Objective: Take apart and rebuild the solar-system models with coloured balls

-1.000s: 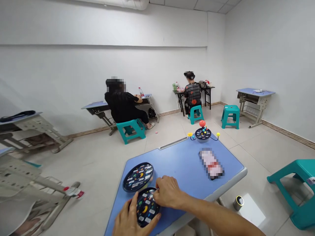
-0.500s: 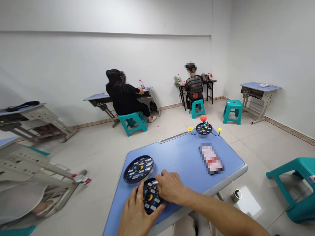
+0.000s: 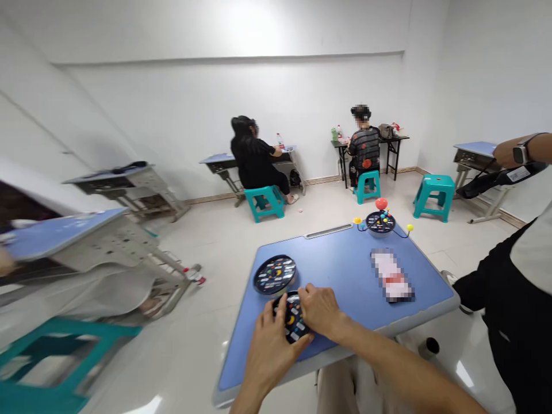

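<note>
A dark round disc [image 3: 294, 322], printed with small planets, a yellow crescent and white labels, sits near the front left of the blue desk [image 3: 340, 276]. My left hand [image 3: 272, 345] grips its left and near edge, thumb and fingers spread around it. At its far right edge, my right hand [image 3: 319, 309] has curled fingers pressed on the rim; the fingertips are partly hidden. Just behind lies a larger round case [image 3: 275, 275] with a similar printed top. A planet model [image 3: 380, 223] with coloured balls on thin arms stands at the far corner.
A blurred-out phone [image 3: 392, 276] lies on the desk's right side. Close on the right stands a person in black trousers [image 3: 513, 322], holding a black object [image 3: 495, 179]. Teal stools [image 3: 433, 195], other desks [image 3: 77, 230] and two seated people surround the desk.
The view has swung left, so everything sits further right in the picture. A standing person has come into view at the right. Both my hands remain on the disc.
</note>
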The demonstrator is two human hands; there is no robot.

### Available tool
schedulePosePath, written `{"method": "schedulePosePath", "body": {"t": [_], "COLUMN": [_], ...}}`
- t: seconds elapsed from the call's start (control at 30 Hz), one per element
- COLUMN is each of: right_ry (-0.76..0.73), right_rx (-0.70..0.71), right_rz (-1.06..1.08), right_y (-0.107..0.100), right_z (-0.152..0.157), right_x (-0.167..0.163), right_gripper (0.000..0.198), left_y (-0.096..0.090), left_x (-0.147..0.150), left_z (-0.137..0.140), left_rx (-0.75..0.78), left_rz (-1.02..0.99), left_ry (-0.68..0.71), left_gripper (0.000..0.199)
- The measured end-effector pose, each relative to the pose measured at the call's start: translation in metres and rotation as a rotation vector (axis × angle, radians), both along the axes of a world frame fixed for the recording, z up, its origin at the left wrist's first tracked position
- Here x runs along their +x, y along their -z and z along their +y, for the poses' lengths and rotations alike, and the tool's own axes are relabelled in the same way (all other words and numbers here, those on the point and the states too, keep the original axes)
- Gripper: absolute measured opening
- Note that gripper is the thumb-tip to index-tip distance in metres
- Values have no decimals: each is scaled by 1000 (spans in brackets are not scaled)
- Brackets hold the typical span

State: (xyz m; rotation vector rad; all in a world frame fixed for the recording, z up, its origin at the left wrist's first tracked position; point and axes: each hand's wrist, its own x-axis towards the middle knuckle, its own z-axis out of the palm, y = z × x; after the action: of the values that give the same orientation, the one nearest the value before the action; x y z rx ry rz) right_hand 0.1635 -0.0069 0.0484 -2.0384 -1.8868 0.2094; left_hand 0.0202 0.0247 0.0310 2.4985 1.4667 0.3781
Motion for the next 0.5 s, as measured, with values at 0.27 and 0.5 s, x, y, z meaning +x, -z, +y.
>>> {"method": "schedulePosePath", "body": {"t": [0.27,0.5], "right_ry": [-2,20], "right_rx": [21,20], "right_rz": [-5,-8], "right_y": [7,13], "right_z": [-2,-2], "right_x": [0,0], "right_gripper": [26,27], "left_y": [-15,-9], "left_x": [0,-3], "left_z": [-12,-13], "left_rx": [-113,-95], "left_rz": [25,-20], "left_ry": [-29,2], "left_gripper": [111,106]}}
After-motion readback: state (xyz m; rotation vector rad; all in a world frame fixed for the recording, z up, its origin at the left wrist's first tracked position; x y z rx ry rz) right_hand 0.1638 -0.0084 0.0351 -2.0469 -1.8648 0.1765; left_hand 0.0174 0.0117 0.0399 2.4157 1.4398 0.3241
